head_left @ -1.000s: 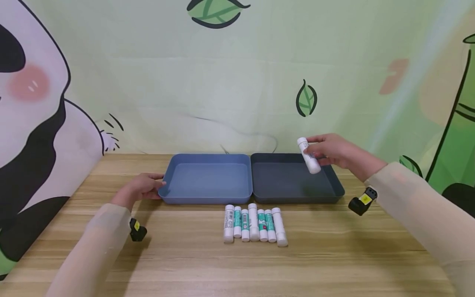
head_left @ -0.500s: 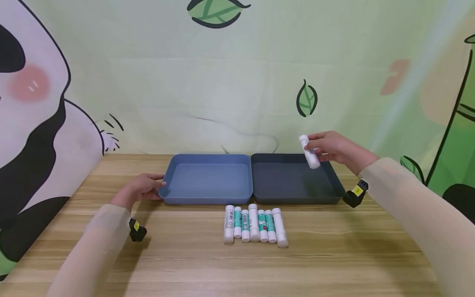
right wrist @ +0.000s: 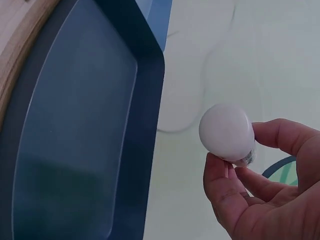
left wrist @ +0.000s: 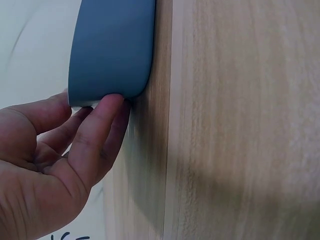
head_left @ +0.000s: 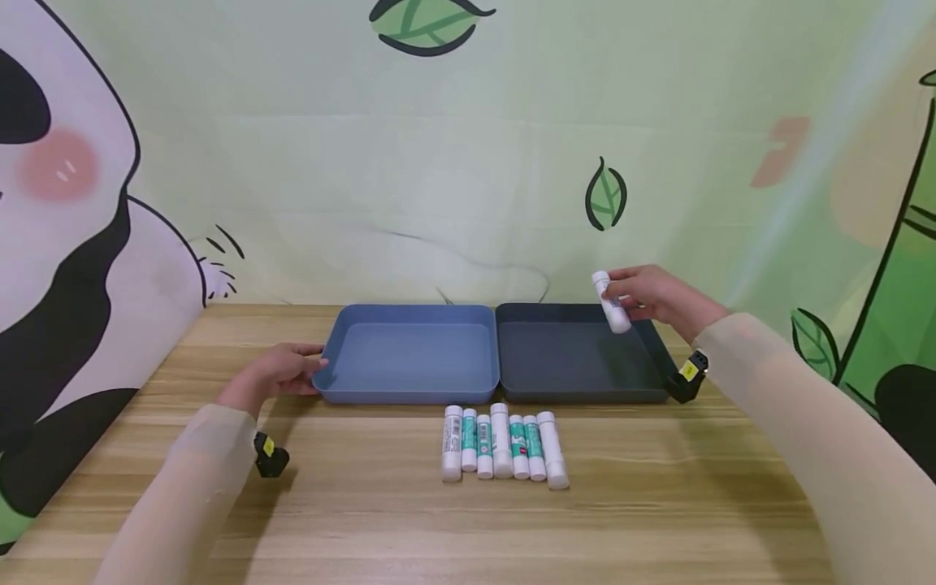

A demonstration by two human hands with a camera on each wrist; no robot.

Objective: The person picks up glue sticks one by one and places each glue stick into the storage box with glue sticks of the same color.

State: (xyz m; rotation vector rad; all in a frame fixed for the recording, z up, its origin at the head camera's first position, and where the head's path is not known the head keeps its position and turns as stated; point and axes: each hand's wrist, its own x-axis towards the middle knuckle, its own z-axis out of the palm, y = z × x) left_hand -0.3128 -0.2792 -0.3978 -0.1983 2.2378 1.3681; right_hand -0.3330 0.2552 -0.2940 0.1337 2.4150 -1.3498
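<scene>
My right hand (head_left: pixel 661 296) pinches a large white glue stick (head_left: pixel 611 302), tilted, over the back right part of the dark grey tray (head_left: pixel 585 396). In the right wrist view, the round white end of the glue stick (right wrist: pixel 226 131) faces the camera, between thumb and fingers. At the left end of the blue tray (head_left: pixel 409 396), my left hand (head_left: pixel 281 370) grips the tray's edge. The left wrist view shows its fingers (left wrist: pixel 102 125) bent against the end of the blue tray (left wrist: pixel 112 55).
In front of the trays, several glue sticks (head_left: pixel 501 443) lie side by side on the wooden table (head_left: pixel 351 504); some are large and white, others smaller with green labels. The two trays stand side by side. A printed cloth (head_left: pixel 307 146) hangs behind the table.
My right hand has shifted slightly right with the glue stick, rising and then dipping a little, while its wrist and forearm swing left. My left hand stays at the blue tray.
</scene>
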